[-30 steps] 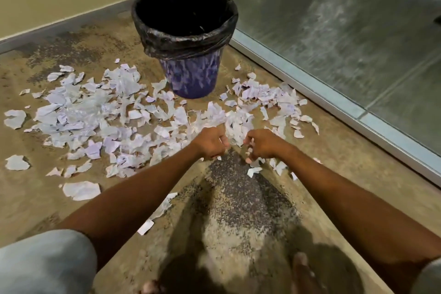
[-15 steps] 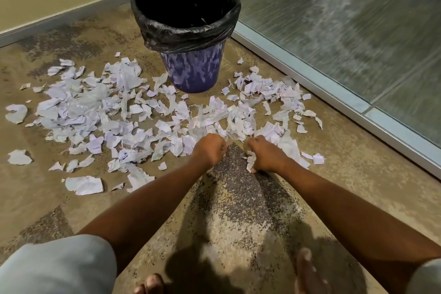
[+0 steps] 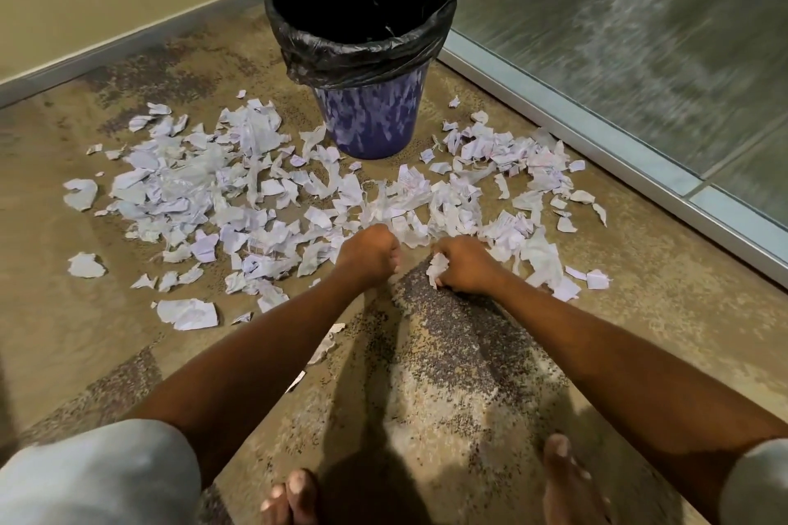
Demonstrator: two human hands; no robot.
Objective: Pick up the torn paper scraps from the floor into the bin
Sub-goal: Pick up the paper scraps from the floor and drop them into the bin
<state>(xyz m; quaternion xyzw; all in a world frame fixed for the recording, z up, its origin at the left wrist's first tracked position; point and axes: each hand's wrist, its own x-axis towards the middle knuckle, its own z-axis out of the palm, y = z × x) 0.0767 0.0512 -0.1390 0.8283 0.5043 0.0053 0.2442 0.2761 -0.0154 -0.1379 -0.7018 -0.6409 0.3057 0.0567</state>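
Reaching down over a speckled carpet (image 3: 447, 362), a person's left hand (image 3: 369, 254) is curled into a fist at the near edge of the torn paper scraps (image 3: 239, 200); whether it holds any cannot be told. Just beside it, the right hand (image 3: 467, 264) is clenched on a crumpled white scrap (image 3: 436, 269). The scraps lie spread across the floor on both sides of a purple bin (image 3: 369, 119) lined with a black bag (image 3: 362, 51), standing beyond them near a glass wall (image 3: 639, 34).
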